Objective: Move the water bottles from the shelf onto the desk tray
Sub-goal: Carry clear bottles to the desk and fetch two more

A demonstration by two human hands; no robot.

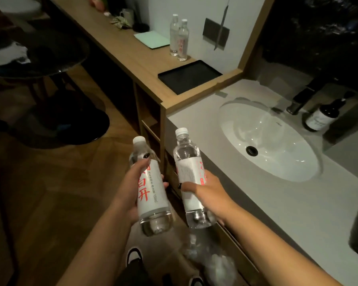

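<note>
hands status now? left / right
Left hand: gripping a water bottle around its label.
Right hand: gripping the other bottle around its lower half.

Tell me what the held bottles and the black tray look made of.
Bottles in left hand and right hand: clear, glossy plastic by the look, see-through walls, white caps, paper-like labels. Black tray: matte, with a thin raised rim; metal or plastic, cannot tell.

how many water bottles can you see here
4: one in the left hand, one in the right hand, two standing together on the desk beyond the black tray. Others may be out of view.
</note>
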